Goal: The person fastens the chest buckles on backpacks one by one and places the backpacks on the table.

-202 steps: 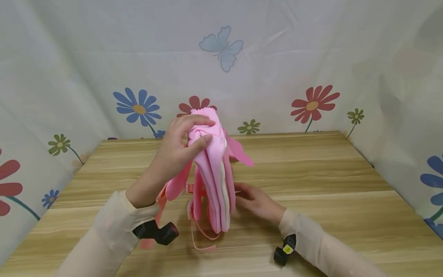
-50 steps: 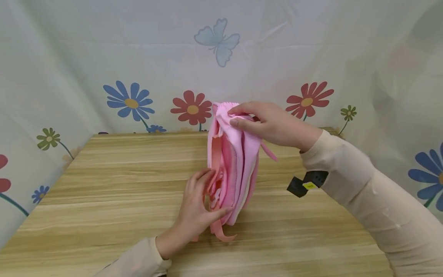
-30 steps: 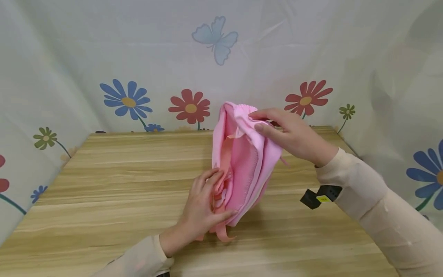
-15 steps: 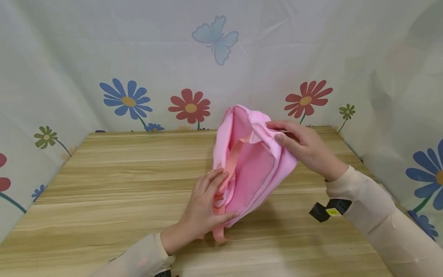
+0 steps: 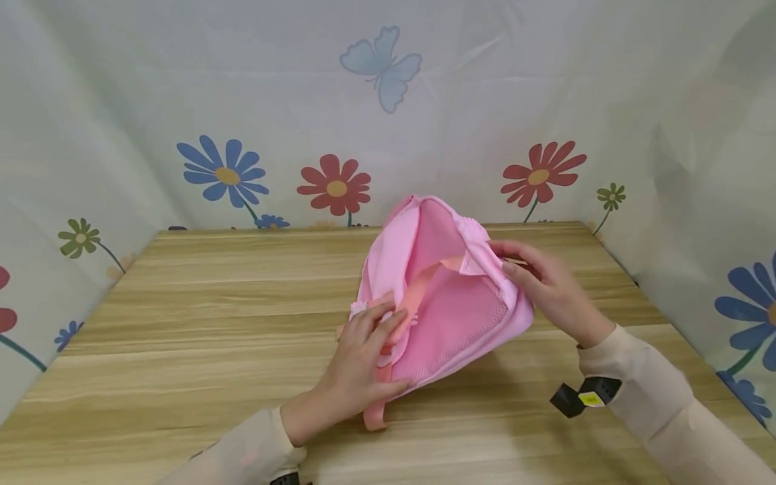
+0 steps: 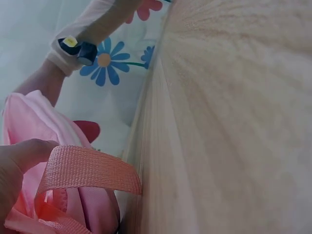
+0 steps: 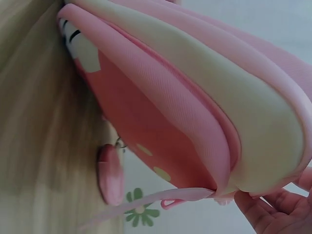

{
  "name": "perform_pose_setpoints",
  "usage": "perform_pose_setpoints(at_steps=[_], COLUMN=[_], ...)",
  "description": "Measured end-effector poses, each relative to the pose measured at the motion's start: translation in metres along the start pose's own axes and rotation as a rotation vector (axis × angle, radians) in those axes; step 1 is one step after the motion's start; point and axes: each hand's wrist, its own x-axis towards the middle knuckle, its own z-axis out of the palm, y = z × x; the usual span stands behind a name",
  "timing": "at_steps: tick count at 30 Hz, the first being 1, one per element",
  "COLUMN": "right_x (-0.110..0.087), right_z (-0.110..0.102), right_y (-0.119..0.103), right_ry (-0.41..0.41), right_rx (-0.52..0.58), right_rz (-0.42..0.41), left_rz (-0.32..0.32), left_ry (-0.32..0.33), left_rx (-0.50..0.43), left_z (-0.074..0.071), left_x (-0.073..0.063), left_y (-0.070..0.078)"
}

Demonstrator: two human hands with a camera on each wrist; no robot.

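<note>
A small pink backpack (image 5: 457, 313) leans to the right over the table, its mesh back panel and padded strap toward me in the head view. My right hand (image 5: 554, 289) pinches its top edge between thumb and fingers. At the lower left, my left hand (image 5: 358, 357) grips the strap side, fingers over the strap and thumb along the bottom edge. Orange webbing (image 6: 92, 168) loops out beside the left thumb. In the right wrist view the bag's red front (image 7: 141, 114) faces down toward the table, with a cream side band (image 7: 263, 122) above.
The wood-grain table (image 5: 212, 303) spreads around the bag. A pale cloth backdrop (image 5: 261, 74) with printed flowers and a butterfly encloses the back and sides. A pink pendant (image 7: 111, 175) hangs by a metal ring from the bag's front.
Earlier my left hand held the top; then the right took it over. Since then the right hand has tipped the bag rightward and down, turning its back panel into view. The left stays low.
</note>
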Motion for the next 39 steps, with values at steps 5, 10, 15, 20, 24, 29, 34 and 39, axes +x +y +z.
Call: perform_pose_setpoints(at_steps=[5, 10, 15, 20, 24, 29, 34, 39], right_x=[-0.011, -0.022, -0.03, -0.035, -0.038, -0.043, -0.049, -0.053], right_z=[0.005, 0.013, 0.026, 0.035, 0.039, 0.041, 0.043, 0.046], right_y=[0.012, 0.028, 0.042, 0.052, 0.057, 0.065, 0.071, 0.075], right_ry=[0.009, -0.002, -0.02, -0.026, -0.038, -0.069, -0.09, -0.096], right_rx=[0.024, 0.04, 0.044, 0.064, 0.096, 0.112, 0.127, 0.178], right_rz=[0.025, 0.08, 0.112, 0.128, 0.124, 0.157, 0.231, 0.298], left_rz=[0.004, -0.006, 0.001, -0.008, -0.041, -0.084, -0.085, -0.078], left_ry=[-0.056, -0.097, -0.104, -0.125, -0.162, -0.193, -0.22, -0.238], left_rx=[0.007, -0.006, -0.023, -0.066, -0.117, -0.162, -0.154, -0.126], left_z=[-0.003, -0.004, -0.004, -0.004, -0.005, -0.004, -0.004, -0.002], left_x=[0.0, 0.0, -0.001, -0.002, -0.002, -0.002, -0.002, -0.002], left_y=[-0.002, -0.005, -0.007, -0.006, -0.007, -0.008, -0.009, -0.007])
